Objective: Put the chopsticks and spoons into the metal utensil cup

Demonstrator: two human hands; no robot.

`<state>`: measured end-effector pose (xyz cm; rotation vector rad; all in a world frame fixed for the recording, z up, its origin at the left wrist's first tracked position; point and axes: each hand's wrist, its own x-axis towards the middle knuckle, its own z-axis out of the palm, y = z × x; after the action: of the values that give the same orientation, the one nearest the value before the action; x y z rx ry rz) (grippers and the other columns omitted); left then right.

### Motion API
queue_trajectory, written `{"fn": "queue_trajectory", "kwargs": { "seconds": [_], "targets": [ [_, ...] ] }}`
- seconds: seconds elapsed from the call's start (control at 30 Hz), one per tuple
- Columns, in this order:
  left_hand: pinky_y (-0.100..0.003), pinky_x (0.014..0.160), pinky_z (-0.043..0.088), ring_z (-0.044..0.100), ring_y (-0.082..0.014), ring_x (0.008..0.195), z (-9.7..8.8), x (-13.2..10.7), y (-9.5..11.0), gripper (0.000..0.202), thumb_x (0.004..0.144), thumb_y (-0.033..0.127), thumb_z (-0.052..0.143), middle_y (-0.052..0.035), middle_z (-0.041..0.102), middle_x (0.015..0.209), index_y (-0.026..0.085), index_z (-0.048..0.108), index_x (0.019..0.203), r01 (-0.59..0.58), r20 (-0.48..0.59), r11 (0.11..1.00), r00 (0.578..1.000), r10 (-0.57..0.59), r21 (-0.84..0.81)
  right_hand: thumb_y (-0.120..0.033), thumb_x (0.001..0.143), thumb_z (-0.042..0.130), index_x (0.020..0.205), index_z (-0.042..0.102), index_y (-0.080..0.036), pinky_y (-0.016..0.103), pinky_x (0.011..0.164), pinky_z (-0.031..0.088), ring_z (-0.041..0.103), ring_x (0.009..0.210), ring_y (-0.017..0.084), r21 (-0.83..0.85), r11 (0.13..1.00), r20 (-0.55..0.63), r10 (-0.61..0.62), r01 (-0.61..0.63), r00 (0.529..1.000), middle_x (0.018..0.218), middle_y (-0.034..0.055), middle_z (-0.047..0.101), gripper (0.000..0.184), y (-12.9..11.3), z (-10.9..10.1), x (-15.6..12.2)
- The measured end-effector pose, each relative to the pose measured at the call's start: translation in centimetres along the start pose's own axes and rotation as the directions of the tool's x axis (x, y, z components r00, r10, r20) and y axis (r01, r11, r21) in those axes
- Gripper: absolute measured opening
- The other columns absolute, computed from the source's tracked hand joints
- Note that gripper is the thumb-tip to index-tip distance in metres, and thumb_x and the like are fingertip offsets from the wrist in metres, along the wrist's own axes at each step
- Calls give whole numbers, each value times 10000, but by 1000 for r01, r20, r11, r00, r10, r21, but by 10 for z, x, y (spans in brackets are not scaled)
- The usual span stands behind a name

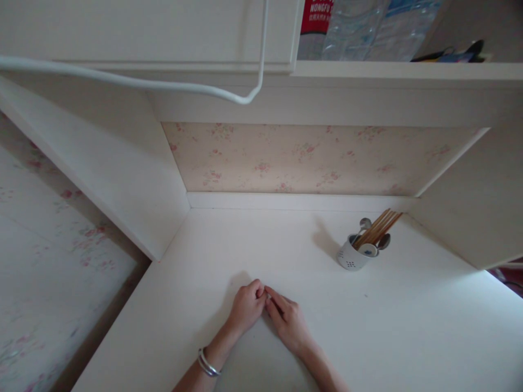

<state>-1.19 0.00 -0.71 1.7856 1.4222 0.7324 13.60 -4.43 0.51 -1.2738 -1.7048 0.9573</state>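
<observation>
My left hand [247,306] is curled into a fist above the white tabletop [253,239], with a silver bangle [208,363] on its wrist. Close against it, my right hand [288,321] has its thumb and fingers pinched together. The fingertips of both hands meet, and a tiny pale spot shows between them, too small to name. Whatever the fingers may hold is hidden. Farther back on the right stands a white utensil holder [350,258] with small holes. It contains wooden chopsticks [379,228], metal spoons [384,241] and a white ceramic spoon [368,250].
Overhead, a white cable [163,84] hangs in front of a cabinet [143,32]. Clear plastic bottles [355,27] stand on a shelf [392,69] at upper right. White side panels [122,158] and a flowered wall [286,158] bound the tabletop.
</observation>
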Motion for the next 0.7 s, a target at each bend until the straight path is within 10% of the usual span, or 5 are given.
{"fn": "queue_trajectory", "kwargs": {
  "seconds": [0.7],
  "targets": [
    [-235, 550, 234, 377, -103, 541, 2, 0, -2, 211, 813, 222, 457, 66, 367, 553, 206, 359, 627, -3, -3, 1000, 1000, 3, 2, -314, 989, 436, 1258, 618, -207, 325, 911, 515, 664, 1048, 221, -5, 1000, 26, -29, 29, 999, 1189, 95, 694, 342, -2, -1, 0]
  ]
}}
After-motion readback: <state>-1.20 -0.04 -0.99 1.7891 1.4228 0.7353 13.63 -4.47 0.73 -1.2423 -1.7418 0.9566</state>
